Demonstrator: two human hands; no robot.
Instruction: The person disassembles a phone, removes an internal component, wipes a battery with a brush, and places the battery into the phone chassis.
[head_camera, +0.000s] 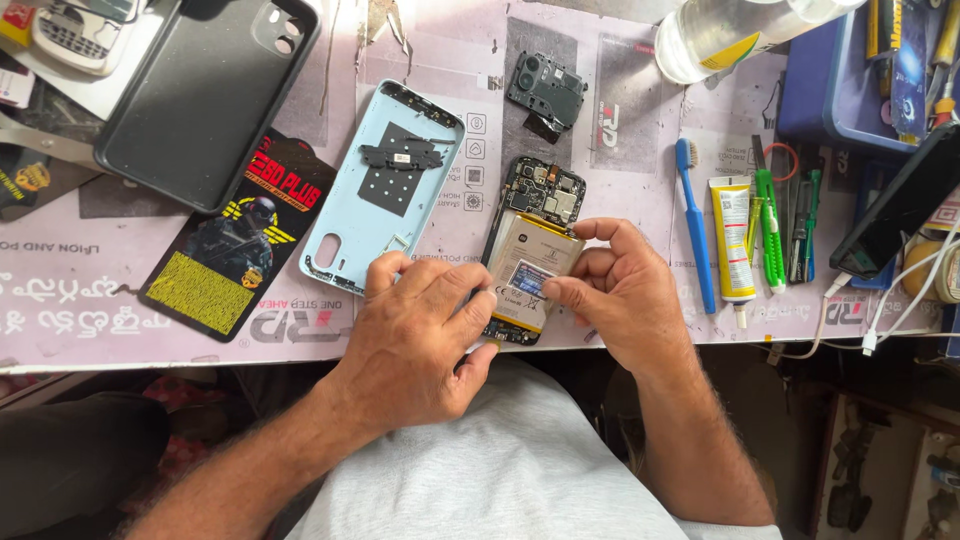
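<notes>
Pale pink work mat (640, 150) covers the bench, printed and cluttered. An opened phone (533, 250) lies at the mat's near edge, back cover removed, circuit board exposed at its far end. Its tan battery (530, 270) sits in the frame, label side up.

Left hand (415, 335): fingers curled, pressing on the phone's lower left edge and steadying it. Right hand (620, 290): thumb and forefinger pinched on the battery's right side – whether it is seated or lifted cannot be told.

Orientation: the phone's long axis runs away from the person, tilted slightly to the right; camera end points far, charging end toward the body.

Risks, as judged: the phone overhangs close to the bench edge – a slip of the left hand could drop it into the lap. Bending the battery under pinch pressure could damage the cell. Fingers near the bare board could strain a connector.

Nearby: light blue back cover (385, 185), black case (205, 95), blue toothbrush (693, 220), glue tube (735, 245), green-handled tools (770, 225).
</notes>
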